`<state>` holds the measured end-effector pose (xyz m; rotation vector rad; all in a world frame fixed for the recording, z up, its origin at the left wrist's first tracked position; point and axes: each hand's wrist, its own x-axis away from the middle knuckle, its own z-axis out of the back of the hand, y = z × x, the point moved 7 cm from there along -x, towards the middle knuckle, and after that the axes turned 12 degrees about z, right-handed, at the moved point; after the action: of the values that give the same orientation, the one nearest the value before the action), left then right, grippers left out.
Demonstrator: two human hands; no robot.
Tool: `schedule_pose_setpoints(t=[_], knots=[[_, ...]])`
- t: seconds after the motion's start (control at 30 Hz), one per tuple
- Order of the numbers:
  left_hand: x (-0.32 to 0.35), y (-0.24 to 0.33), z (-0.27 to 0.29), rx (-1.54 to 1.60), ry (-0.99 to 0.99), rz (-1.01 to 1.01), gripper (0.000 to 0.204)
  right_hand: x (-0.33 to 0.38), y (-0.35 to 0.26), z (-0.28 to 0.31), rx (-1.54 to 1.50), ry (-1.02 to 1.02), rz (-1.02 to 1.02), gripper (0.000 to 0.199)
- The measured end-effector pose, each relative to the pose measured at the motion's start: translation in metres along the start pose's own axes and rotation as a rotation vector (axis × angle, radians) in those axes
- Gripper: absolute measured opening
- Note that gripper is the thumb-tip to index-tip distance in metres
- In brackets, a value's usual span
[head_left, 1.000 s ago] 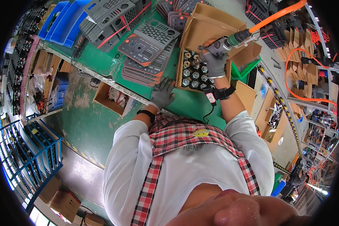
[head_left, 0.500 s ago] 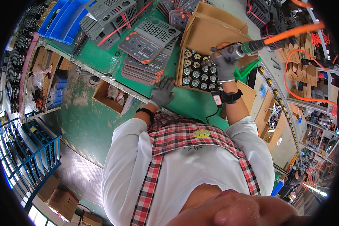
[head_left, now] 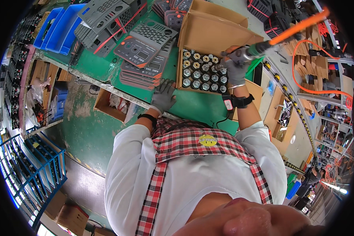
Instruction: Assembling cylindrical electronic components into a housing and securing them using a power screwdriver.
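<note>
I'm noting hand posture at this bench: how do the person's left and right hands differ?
The left hand lies open on the green bench, while the right hand is closed around a power tool. The left hand is beside the stacked grey panels; the right hand is at the right side of the open cardboard box. Both wear grey gloves and black wristbands.

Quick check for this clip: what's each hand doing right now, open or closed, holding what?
Left hand: open, palm down beside the stacked gray panels, nothing visibly held.
Right hand: closed around the power tool.
</note>
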<state>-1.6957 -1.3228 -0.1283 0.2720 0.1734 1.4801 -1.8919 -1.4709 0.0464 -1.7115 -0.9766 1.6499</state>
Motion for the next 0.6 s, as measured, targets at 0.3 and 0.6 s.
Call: schedule_pose_setpoints(t=[0.3, 0.6], knots=[[0.000, 0.001, 0.002, -0.024, 0.032, -0.004, 0.060, 0.000, -0.004, 0.021, -0.091, 0.098, 0.008, 0.028], [0.000, 0.000, -0.003, -0.013, -0.029, 0.035, 0.059, -0.001, -0.004, 0.027, 0.018, 0.008, 0.013, 0.028]])
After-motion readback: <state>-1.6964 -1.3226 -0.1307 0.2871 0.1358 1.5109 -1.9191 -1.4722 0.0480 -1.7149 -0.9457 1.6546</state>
